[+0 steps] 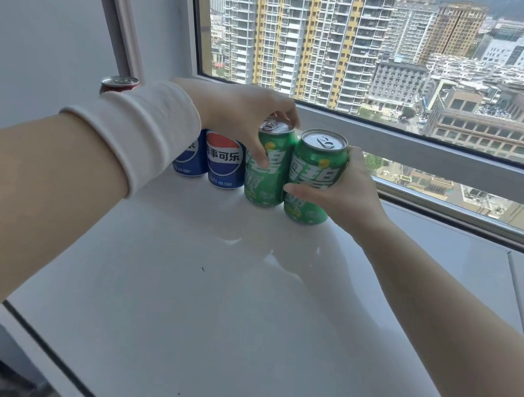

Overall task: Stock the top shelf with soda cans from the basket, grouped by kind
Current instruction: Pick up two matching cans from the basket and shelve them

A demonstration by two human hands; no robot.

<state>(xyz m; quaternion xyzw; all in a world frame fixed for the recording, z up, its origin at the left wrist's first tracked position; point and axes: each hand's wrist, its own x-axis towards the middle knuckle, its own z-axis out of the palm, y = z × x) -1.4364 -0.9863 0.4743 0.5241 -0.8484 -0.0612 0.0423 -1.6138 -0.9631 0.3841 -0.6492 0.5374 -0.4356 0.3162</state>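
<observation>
A row of cans stands at the back of the white shelf top [207,291]. A red can [118,84] peeks out at the far left behind my left wrist. Two blue Pepsi cans [225,163] come after it, the left one [188,162] half hidden by my sleeve. Two green Sprite cans follow, side by side and touching. My left hand [242,111] grips the left green can [268,169] from above, thumb on its front. My right hand [346,190] grips the right green can [316,175] from its right side. The basket is out of view.
A large window [376,46] with a grey sill [445,156] runs behind the cans. A white wall [44,16] stands at the left. The shelf's front edge [47,350] drops off at the lower left, and a seam [516,294] crosses its right part.
</observation>
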